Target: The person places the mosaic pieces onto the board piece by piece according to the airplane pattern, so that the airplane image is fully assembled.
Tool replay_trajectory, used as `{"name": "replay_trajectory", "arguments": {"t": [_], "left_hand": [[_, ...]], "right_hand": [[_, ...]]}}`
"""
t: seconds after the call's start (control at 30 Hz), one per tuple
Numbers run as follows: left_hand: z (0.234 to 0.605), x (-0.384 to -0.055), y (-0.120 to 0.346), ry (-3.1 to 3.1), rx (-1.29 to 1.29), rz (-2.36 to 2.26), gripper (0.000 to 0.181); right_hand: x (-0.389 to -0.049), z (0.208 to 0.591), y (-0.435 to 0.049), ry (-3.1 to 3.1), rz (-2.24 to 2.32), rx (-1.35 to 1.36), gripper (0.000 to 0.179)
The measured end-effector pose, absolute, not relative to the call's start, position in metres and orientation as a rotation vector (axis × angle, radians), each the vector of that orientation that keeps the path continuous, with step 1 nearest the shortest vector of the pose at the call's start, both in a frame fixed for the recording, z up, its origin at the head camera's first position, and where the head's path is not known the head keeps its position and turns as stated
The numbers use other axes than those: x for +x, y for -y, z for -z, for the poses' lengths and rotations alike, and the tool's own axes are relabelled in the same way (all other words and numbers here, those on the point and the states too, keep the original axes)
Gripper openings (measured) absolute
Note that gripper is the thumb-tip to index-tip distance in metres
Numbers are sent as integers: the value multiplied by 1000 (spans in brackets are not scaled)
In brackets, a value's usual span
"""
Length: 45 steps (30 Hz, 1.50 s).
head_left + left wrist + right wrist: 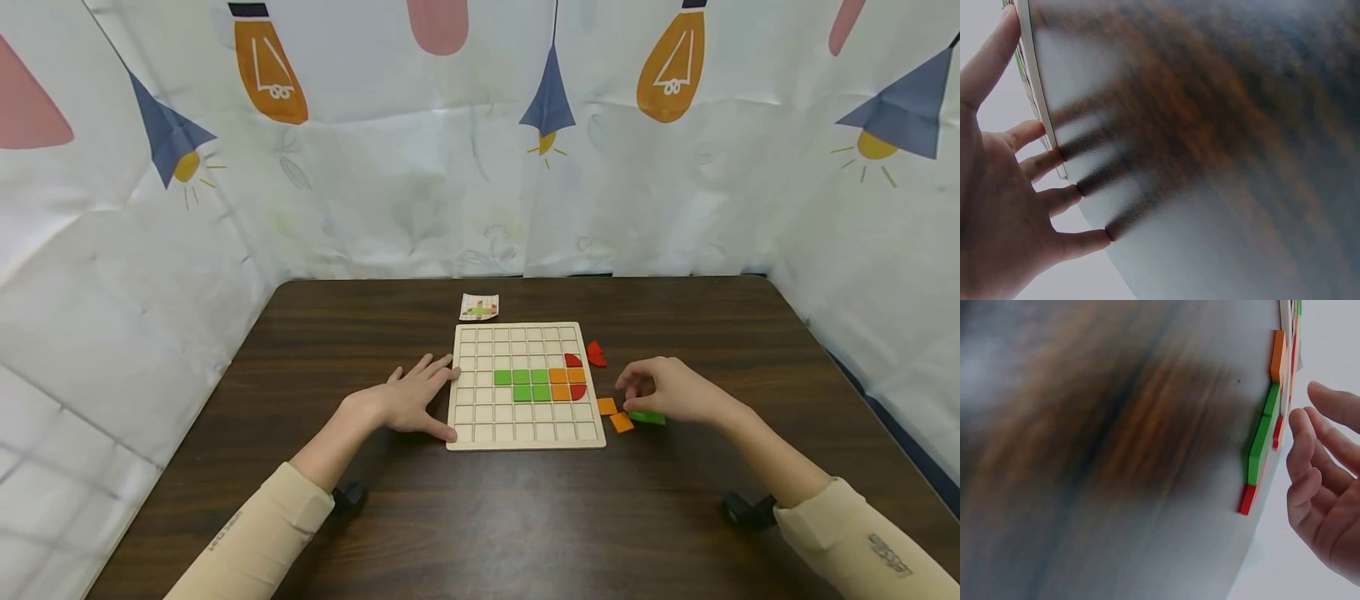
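Note:
A pale wooden grid board point(480, 423) lies on the table. Green squares point(522, 377), orange squares point(558, 376) and red quarter-round pieces point(573, 360) fill some of its cells. With fingers spread, my left hand point(408, 402) rests at the board's left edge, its thumb and fingertips touching the rim. My right hand point(667, 388) is right of the board, over loose green tiles point(1259, 450). Its fingers are loosely bent, thumb and index apart, nothing visible between them. Two loose orange tiles point(621, 422) lie beside the board, left of this hand.
Loose red pieces point(596, 354) lie off the board's right edge. Behind the board is a small pattern card point(479, 307) with a coloured figure. The dark wooden table point(510, 517) ends at a printed white cloth point(450, 200) at the back.

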<state>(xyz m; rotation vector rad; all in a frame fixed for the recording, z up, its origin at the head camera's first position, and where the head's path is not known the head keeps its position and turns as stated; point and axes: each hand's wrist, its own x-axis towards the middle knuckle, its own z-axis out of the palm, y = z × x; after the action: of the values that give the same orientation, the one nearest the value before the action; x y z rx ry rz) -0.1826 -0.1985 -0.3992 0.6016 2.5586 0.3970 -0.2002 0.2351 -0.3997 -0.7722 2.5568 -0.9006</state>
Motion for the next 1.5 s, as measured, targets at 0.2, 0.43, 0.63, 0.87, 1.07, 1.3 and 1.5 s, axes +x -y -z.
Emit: {"name": "replay_trajectory", "arguments": {"t": [0.2,0.43,0.63,0.87,1.07,1.3,1.5], "left_hand": [[400,-183,198,-2558,597,-388,100],[399,-183,198,-2559,593,-388,100],[399,-183,198,-2557,591,-394,100],[400,-183,198,-2560,602,-388,101],[399,-184,198,-2559,606,-386,101],[398,-183,197,-2561,612,-385,100],[399,-183,197,-2561,611,-379,100]], "right_hand": [[-193,399,-242,-2540,906,-727,17],[-189,401,-248,-2540,865,-705,21],[-188,403,-250,-2567,846,-730,23],[-187,405,-252,-2575,866,-729,23],[-188,407,-251,-2597,861,-747,22],[-194,407,-243,-2637,805,-787,21],[-200,406,-235,-2653,761,-819,21]]}}
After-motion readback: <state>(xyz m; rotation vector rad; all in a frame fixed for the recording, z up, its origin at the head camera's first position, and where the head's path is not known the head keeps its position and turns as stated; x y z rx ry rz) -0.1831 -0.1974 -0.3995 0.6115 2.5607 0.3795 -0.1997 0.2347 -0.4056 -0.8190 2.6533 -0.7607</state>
